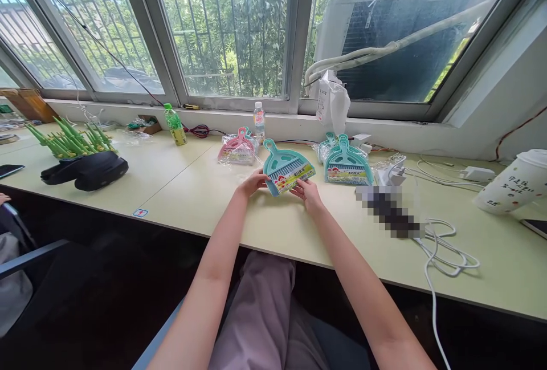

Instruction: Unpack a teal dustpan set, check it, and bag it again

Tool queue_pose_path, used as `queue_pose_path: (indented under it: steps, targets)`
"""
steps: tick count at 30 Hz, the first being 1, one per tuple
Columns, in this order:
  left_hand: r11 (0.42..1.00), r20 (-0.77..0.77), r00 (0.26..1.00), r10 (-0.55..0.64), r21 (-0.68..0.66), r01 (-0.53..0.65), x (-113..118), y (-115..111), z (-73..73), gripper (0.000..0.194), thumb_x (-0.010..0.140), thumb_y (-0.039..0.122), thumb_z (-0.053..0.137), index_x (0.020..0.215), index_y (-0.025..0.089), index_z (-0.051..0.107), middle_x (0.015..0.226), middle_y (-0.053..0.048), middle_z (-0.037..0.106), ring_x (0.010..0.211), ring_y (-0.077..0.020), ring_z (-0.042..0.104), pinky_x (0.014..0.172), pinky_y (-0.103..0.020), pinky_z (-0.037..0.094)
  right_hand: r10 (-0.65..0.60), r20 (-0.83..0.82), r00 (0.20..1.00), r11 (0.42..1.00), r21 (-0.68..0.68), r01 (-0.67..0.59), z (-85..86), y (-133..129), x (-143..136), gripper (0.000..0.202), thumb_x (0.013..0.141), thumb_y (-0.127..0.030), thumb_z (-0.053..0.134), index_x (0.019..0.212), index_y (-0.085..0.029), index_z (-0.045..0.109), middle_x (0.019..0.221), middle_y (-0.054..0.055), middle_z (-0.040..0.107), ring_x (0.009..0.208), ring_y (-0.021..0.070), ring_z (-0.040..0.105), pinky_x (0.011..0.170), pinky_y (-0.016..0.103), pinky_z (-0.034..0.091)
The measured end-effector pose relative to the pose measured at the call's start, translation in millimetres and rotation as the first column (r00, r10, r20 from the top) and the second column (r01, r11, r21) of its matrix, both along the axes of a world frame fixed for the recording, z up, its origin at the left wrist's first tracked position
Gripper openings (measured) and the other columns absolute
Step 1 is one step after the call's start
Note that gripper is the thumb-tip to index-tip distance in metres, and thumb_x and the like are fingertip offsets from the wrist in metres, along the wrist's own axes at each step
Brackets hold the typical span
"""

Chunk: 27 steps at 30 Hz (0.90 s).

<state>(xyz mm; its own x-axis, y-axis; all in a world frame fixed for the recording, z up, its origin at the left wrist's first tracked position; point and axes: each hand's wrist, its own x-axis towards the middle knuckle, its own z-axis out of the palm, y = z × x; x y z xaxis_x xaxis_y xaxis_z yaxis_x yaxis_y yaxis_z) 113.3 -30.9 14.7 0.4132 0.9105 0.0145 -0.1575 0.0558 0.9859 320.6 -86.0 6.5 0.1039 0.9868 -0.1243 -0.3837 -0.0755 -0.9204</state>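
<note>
Pale trousers (260, 313) fill the lap beneath the green desk (205, 199). On that desk, just beyond its near edge, a teal dustpan set (285, 169) lies flat; the left hand (252, 183) grasps its left side, the right hand (308, 193) pinches its lower right corner. Right of it lies a second teal set (347, 163), left a pink set (237, 147).

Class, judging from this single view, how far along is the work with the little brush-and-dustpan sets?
In hand: both the left hand and right hand grip a teal set with its label card on. Nothing looks finished. Left: a pink set in clear wrap and more teal sets lie untouched on the desk.
</note>
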Motion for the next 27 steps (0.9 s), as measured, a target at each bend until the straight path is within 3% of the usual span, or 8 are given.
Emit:
queue_pose_path:
  steps: [5, 9, 13, 17, 19, 21, 24, 27]
  targets:
    - [0.942, 0.162, 0.928, 0.335, -0.072, -0.327, -10, 8, -4.4, 0.028, 0.061, 0.022, 0.057, 0.088, 0.018, 0.057, 0.075, 0.000, 0.062, 0.058, -0.0117, 0.053, 0.055, -0.024, 0.043, 0.116, 0.295, 0.948, 0.993, -0.040, -0.109, -15.3, 9, -9, 0.019, 0.085, -0.023, 0.053, 0.095, -0.013, 0.066, 0.076, 0.007, 0.072, 0.053, 0.0159, 0.065, 0.045, 0.024, 0.051]
    - [0.860, 0.261, 0.821, 0.508, -0.205, -0.467, -18, 15, -6.9, 0.020, 0.062, 0.024, 0.057, 0.081, 0.019, 0.053, 0.069, 0.001, 0.058, 0.054, -0.0111, 0.050, 0.051, -0.022, 0.039, 0.000, 0.441, 0.897, 0.999, 0.038, -0.018, -22.0, 32, 2, 0.036, 0.086, -0.031, 0.049, 0.113, -0.012, 0.063, 0.088, 0.010, 0.072, 0.053, 0.0150, 0.062, 0.046, 0.025, 0.050]
    - [0.822, 0.300, 0.766, 0.569, -0.224, -0.523, -23, 16, -5.0, 0.017, 0.062, 0.024, 0.053, 0.078, 0.019, 0.049, 0.067, 0.001, 0.055, 0.053, -0.0106, 0.049, 0.050, -0.021, 0.039, -0.265, 0.472, 0.841, 0.960, 0.209, 0.185, -20.1, 61, 21, 0.066, 0.088, -0.036, 0.041, 0.149, -0.017, 0.024, 0.135, 0.018, 0.052, 0.085, 0.0215, 0.068, 0.071, 0.036, 0.057]
    - [0.832, 0.311, 0.772, 0.555, -0.190, -0.522, -23, 11, 1.1, 0.025, 0.059, 0.022, 0.054, 0.083, 0.020, 0.048, 0.072, 0.001, 0.056, 0.056, -0.0116, 0.050, 0.052, -0.023, 0.043, -0.512, 0.667, 0.541, 0.825, 0.557, 0.094, -18.4, 56, 12, 0.068, 0.089, -0.041, 0.043, 0.149, -0.017, 0.021, 0.151, 0.020, 0.030, 0.133, 0.0313, 0.040, 0.105, 0.051, 0.038]
    - [0.849, 0.271, 0.805, 0.528, -0.139, -0.510, -18, 8, 4.9, 0.032, 0.059, 0.021, 0.055, 0.090, 0.021, 0.048, 0.076, 0.001, 0.057, 0.059, -0.0126, 0.052, 0.055, -0.025, 0.046, -0.587, 0.709, 0.391, 0.724, 0.676, -0.137, -14.8, 40, -2, 0.053, 0.093, -0.036, 0.036, 0.144, -0.025, 0.031, 0.151, 0.013, 0.034, 0.137, 0.0266, 0.035, 0.108, 0.049, 0.032]
    - [0.860, 0.160, 0.846, 0.509, -0.040, -0.509, -5, 4, 8.0, 0.039, 0.060, 0.019, 0.055, 0.098, 0.023, 0.047, 0.080, 0.001, 0.058, 0.065, -0.0135, 0.054, 0.059, -0.026, 0.048, -0.621, 0.699, 0.356, 0.665, 0.709, -0.232, -8.4, 23, -17, 0.047, 0.095, -0.032, 0.032, 0.142, -0.026, 0.035, 0.148, 0.011, 0.040, 0.134, 0.0232, 0.038, 0.109, 0.046, 0.030]
    - [0.826, -0.028, 0.840, 0.541, 0.204, -0.525, 25, -8, 7.4, 0.039, 0.065, 0.017, 0.051, 0.104, 0.023, 0.045, 0.081, 0.001, 0.059, 0.069, -0.0136, 0.056, 0.063, -0.025, 0.046, -0.597, 0.692, 0.406, 0.713, 0.689, -0.127, 1.8, 11, -34, 0.046, 0.095, -0.037, 0.033, 0.139, -0.024, 0.040, 0.142, 0.012, 0.045, 0.132, 0.0249, 0.039, 0.108, 0.045, 0.029]
    - [0.718, -0.132, 0.796, 0.591, 0.536, -0.444, 57, -28, 0.0, 0.030, 0.075, 0.017, 0.046, 0.104, 0.024, 0.043, 0.080, 0.001, 0.062, 0.069, -0.0137, 0.058, 0.067, -0.026, 0.046, -0.573, 0.633, 0.520, 0.776, 0.624, 0.094, 7.1, 14, -34, 0.048, 0.091, -0.047, 0.039, 0.130, -0.021, 0.047, 0.133, 0.014, 0.049, 0.126, 0.0276, 0.043, 0.104, 0.045, 0.033]
